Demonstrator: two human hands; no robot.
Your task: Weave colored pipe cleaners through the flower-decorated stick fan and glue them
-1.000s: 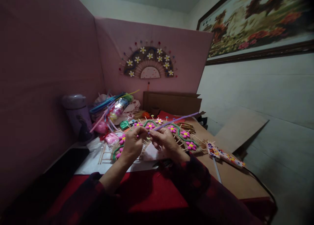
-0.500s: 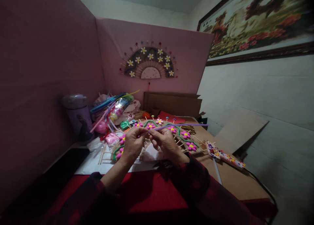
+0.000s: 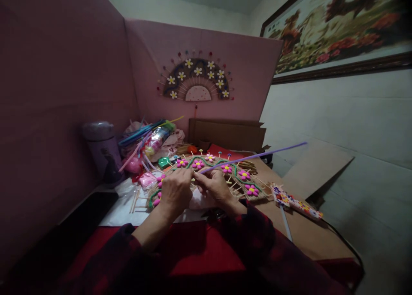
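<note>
A long purple pipe cleaner (image 3: 257, 156) runs up to the right from between my hands. My left hand (image 3: 177, 191) is closed at its near end, fingers curled. With thumb and fingers, my right hand (image 3: 214, 187) pinches it just beside the left; the very tip is hidden by the fingers. Below and behind both hands lies a fan-shaped craft piece (image 3: 206, 162) of twine and thin sticks, with pink clay flowers (image 3: 244, 174) and a green wavy strip. My hands cover part of its middle.
A flower-patterned glue gun (image 3: 296, 205) lies at right on brown board. At left stand a purple flask (image 3: 102, 153) and a heap of pipe cleaners and bags (image 3: 151, 140). A black phone-like slab (image 3: 86, 213) lies front left. A finished-looking fan (image 3: 198, 78) hangs on the pink panel.
The purple pipe cleaner's free end has swung up and reaches further right. My left hand has turned over, its back now facing up. My right hand stays close to it.
</note>
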